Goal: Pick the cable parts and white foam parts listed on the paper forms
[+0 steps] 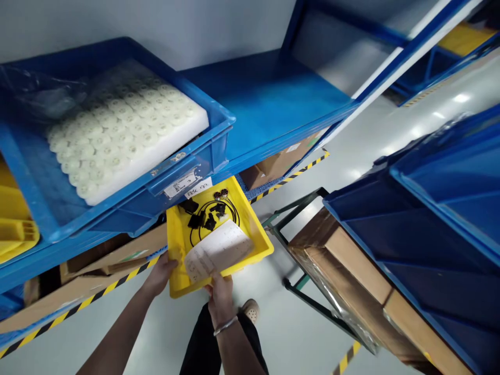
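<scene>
The left hand (162,272) grips the yellow tray (249,221) by its left side, the right hand (221,292) its near edge, seemingly for balance; paper (221,247) lies just beyond the right fingers, black parts (210,222) farther.

The trousers (201,336) are black. Just past the trousers is a tan shoe (251,310) with a round toe and small dots. Over the trousers, the right wrist (222,313) wears a shiny, silvery bracelet (225,326).
</scene>
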The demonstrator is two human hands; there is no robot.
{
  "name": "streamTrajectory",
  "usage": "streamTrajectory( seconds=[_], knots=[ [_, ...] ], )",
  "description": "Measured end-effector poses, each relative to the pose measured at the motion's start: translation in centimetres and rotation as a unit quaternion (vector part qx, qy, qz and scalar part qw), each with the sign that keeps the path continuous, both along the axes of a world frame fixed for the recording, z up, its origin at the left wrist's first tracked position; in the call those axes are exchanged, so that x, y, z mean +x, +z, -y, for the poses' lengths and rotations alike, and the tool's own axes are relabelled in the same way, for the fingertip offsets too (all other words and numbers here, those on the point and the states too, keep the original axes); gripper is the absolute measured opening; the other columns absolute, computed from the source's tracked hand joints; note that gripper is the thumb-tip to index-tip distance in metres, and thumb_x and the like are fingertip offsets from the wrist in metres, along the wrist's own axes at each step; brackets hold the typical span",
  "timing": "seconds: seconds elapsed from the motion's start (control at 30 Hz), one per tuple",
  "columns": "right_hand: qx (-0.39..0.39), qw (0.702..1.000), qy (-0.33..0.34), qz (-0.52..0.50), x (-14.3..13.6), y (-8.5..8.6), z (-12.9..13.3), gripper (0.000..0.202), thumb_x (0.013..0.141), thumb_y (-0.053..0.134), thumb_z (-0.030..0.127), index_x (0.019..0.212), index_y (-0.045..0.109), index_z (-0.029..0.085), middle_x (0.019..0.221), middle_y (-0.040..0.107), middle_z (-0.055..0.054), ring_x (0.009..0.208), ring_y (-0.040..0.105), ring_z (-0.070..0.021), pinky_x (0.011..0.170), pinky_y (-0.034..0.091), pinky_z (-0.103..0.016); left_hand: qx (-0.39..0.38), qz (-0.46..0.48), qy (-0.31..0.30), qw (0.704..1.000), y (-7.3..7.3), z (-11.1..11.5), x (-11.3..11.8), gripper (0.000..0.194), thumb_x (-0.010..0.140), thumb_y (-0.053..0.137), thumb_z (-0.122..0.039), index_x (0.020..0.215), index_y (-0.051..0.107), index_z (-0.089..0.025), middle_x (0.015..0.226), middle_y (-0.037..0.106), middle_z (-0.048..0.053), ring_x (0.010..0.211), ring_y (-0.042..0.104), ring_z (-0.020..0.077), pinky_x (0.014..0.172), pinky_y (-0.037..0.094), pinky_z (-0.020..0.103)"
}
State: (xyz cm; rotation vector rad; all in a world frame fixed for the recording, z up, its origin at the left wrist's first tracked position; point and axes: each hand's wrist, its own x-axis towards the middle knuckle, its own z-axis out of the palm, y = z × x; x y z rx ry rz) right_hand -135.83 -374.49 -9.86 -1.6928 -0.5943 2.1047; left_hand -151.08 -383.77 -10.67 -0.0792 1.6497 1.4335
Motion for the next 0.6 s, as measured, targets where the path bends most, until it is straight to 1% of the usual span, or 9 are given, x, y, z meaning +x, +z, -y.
streamTrajectory(
  seconds=[0.1,0.2,0.3,0.4,0.5,0.6],
  knots=[
    [-0.043,0.998,-0.049,-0.013,0.9,0.8,1.8,0.051,0.057,0.062,0.031,0.107,0.057,0.023,0.104,0.070,-0.006,0.095,0.070,-0.0238,0.057,0.057,-0.025,0.002,0.006,-0.001,1.000,0.2,1.4,1.0,0.060,0.064,0.073,-0.029,0.120,0.056,-0.016,0.107,0.072,0.010,0.106,0.067,0.0355,0.087,0.056,0.046],
    [-0.060,0.995,-0.068,-0.037,2.0,1.3,3.7,0.053,0.058,0.062,0.029,0.110,0.057,0.022,0.107,0.070,-0.007,0.096,0.069,-0.0252,0.059,0.058,-0.027,-0.006,0.011,-0.006,1.000,0.7,2.9,2.1,0.057,0.062,0.074,-0.026,0.116,0.058,-0.016,0.102,0.073,0.008,0.104,0.068,0.0351,0.085,0.056,0.044],
    [-0.078,0.991,-0.097,-0.054,3.1,1.6,5.6,0.056,0.057,0.061,0.025,0.112,0.056,0.022,0.107,0.070,-0.008,0.096,0.069,-0.0267,0.060,0.057,-0.029,-0.031,0.009,-0.010,0.999,1.4,4.3,3.0,0.054,0.060,0.075,-0.026,0.112,0.060,-0.016,0.092,0.073,0.006,0.098,0.069,0.0343,0.081,0.057,0.042],
    [-0.087,0.987,-0.125,-0.060,4.6,2.3,7.2,0.058,0.054,0.062,0.024,0.112,0.054,0.022,0.105,0.070,-0.007,0.095,0.069,-0.0272,0.058,0.056,-0.028,-0.037,0.015,-0.020,0.999,2.0,5.7,4.3,0.056,0.059,0.077,-0.025,0.111,0.059,-0.017,0.095,0.074,0.005,0.095,0.070,0.0328,0.078,0.057,0.040],
    [-0.085,0.986,-0.126,-0.062,6.9,3.1,8.7,0.055,0.055,0.062,0.026,0.109,0.053,0.021,0.104,0.071,-0.007,0.096,0.068,-0.0280,0.057,0.053,-0.027,-0.032,0.009,-0.022,0.999,2.1,7.4,6.4,0.059,0.058,0.080,-0.024,0.112,0.058,-0.017,0.100,0.073,0.007,0.095,0.070,0.0318,0.079,0.057,0.039],
    [-0.092,0.988,-0.111,-0.057,10.4,3.8,10.2,0.053,0.053,0.062,0.027,0.105,0.053,0.020,0.099,0.072,-0.006,0.092,0.069,-0.0283,0.054,0.051,-0.025,-0.033,0.003,-0.024,0.999,2.5,9.4,10.0,0.060,0.060,0.081,-0.028,0.114,0.057,-0.016,0.101,0.073,0.008,0.095,0.070,0.0318,0.079,0.057,0.039]
  ],
)
